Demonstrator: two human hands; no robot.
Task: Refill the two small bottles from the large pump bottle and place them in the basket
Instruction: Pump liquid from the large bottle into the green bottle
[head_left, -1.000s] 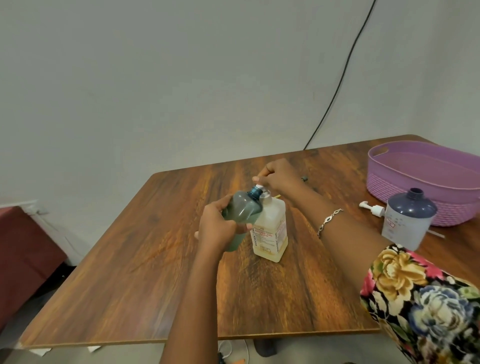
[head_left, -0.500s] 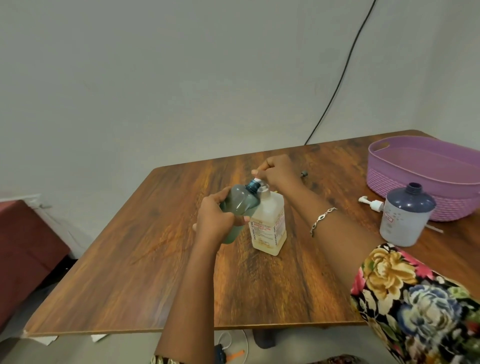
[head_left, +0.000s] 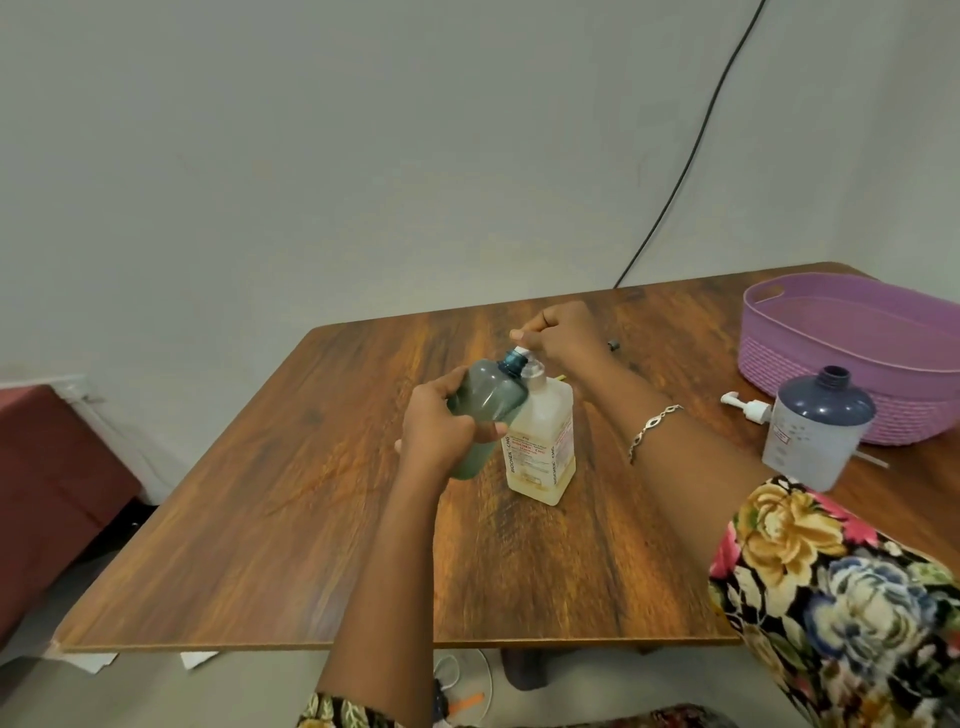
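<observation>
Head view. On the right of the wooden table (head_left: 291, 519), a lilac basket (head_left: 795, 374), cut off by the frame edge. Just in front of it, upright and uncapped, a second small bottle (head_left: 815, 436) with a dark blue top and frosted body; beside that, lying flat, a loose white pump (head_left: 748, 408). Behind the right wrist, a small dark piece (head_left: 614, 344), too small to identify. On the wall, a black cable (head_left: 670, 202) slanting down behind the table; at far left, a maroon block of furniture (head_left: 47, 467).

Mid-table, standing upright, the large pump bottle (head_left: 545, 441), square-sided, pale yellow liquid inside, label print blurred. Touching its left shoulder, lifted off the table, the small teal bottle (head_left: 485, 400), long axis tilted, open neck pointing up and right, right under the nozzle.

Left hand (head_left: 441, 431) wrapped round the teal bottle's lower body, hiding much of it. Right hand (head_left: 563, 332) curled over the pump head (head_left: 519, 338), covering all but its white tip. Bracelet (head_left: 652, 426) on the right wrist; floral sleeve (head_left: 831, 597) blocking the table's near right corner.
</observation>
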